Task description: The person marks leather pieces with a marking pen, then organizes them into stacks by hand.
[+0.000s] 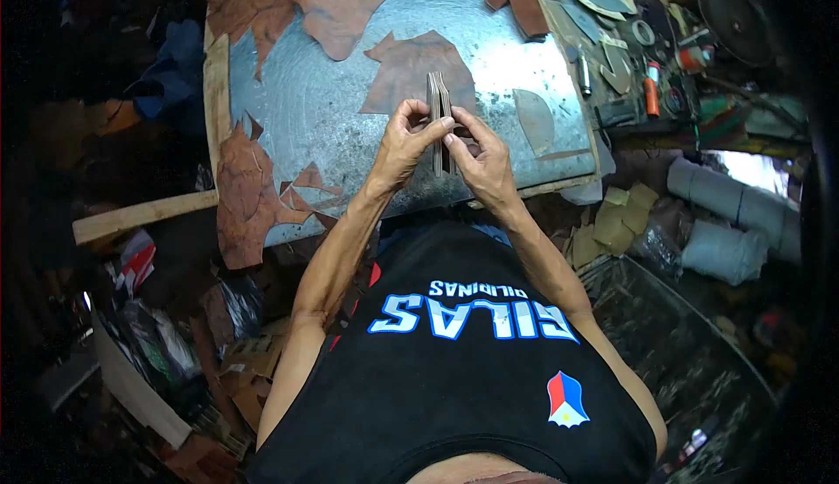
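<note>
Between my two hands stands a stack of thin cut leather pieces (438,99), held on edge above the near part of the metal-topped table (350,147). My left hand (409,141) grips the stack from the left, thumb across its near edge. From the right, my right hand (478,153) pinches the same stack, its thumb close to the left thumb. Just beyond the stack a brown leather piece (419,69) lies flat on the metal. A grey rounded template (534,121) lies to the right of my right hand.
Large brown leather hides (341,3) cover the table's far left. More scraps (245,187) hang over the near left edge. A folded brown piece (520,10) lies far right. Beyond the right edge are a tape roll (643,33), an orange-bodied tool (651,95) and several patterns.
</note>
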Demonstrator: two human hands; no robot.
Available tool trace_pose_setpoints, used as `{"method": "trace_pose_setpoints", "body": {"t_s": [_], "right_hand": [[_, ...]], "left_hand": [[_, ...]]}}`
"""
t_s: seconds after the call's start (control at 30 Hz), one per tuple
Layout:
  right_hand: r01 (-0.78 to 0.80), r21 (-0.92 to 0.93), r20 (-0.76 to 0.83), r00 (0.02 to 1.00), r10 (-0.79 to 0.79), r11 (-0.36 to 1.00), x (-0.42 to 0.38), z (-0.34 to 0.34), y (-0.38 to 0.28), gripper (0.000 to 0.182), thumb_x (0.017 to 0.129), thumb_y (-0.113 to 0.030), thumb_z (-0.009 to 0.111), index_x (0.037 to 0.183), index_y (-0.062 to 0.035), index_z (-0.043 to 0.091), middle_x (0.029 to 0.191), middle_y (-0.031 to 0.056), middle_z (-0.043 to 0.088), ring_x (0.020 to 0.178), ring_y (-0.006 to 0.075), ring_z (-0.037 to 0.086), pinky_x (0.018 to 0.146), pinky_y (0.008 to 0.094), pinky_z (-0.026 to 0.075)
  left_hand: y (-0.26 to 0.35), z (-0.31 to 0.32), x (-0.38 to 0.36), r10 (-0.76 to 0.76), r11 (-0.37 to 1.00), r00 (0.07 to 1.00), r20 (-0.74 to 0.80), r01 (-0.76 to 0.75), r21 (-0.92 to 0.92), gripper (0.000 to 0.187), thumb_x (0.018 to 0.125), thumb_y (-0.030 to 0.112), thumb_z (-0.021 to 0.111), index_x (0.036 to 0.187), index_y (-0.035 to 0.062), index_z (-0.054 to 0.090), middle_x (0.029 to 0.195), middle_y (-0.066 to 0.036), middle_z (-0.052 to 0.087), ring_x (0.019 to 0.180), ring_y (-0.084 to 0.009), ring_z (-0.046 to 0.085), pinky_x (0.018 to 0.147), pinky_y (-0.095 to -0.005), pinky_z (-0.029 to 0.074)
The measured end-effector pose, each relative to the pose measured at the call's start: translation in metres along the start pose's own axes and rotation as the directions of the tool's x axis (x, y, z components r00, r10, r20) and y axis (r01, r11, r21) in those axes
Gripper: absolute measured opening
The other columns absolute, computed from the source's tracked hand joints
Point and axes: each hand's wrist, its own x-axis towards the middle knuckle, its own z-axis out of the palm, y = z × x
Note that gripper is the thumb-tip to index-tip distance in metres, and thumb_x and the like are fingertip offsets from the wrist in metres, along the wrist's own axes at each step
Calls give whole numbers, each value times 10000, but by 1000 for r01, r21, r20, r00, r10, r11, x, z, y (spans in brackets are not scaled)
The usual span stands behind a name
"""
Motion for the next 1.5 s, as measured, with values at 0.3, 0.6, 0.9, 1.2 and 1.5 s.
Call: {"method": "trace_pose_setpoints", "body": {"t_s": [0.3,0.6,0.9,1.2,1.5], "right_hand": [[-10,16,-123,992,11,1000,-35,-13,-6,419,897,-98,618,1297,-2,539,1213,155,604,1042,204,628,769,298,569],[-107,187,-219,964,148,976,-53,-23,-3,409,948,-141,574,1316,27,514,1221,152,595,1070,203,611,800,303,561],[-167,317,-87,975,204,933,-25,-24,-8,443,964,-239,571,1302,42,521,1150,147,627,944,183,652,702,279,579],[-151,246,-41,985,166,958,-17,-18,-6,494,932,-299,629,1298,22,540,1102,124,649,937,160,637,705,269,550],[-103,83,-14,994,105,991,-17,-20,7,506,921,-319,642,1273,34,557,1173,166,624,1020,212,629,843,316,530]], "left_hand": [[-4,11,-2,-26,994,984,178,7,107,345,843,163,742,1042,51,483,918,-43,583,850,-99,571,745,-238,473],[0,10,-11,-53,981,974,221,9,196,341,838,159,747,1025,64,478,914,-26,591,840,-85,568,748,-239,476],[8,7,-16,21,919,962,273,-126,374,368,825,178,758,1025,46,478,964,-84,616,927,-124,604,811,-291,518],[5,11,-7,-22,981,976,216,-21,194,301,858,158,730,1010,67,487,908,-10,579,846,-71,557,723,-223,463],[-6,10,10,-6,994,990,139,-10,113,307,875,196,712,1043,43,507,949,-43,606,855,-92,575,764,-247,481]]}}
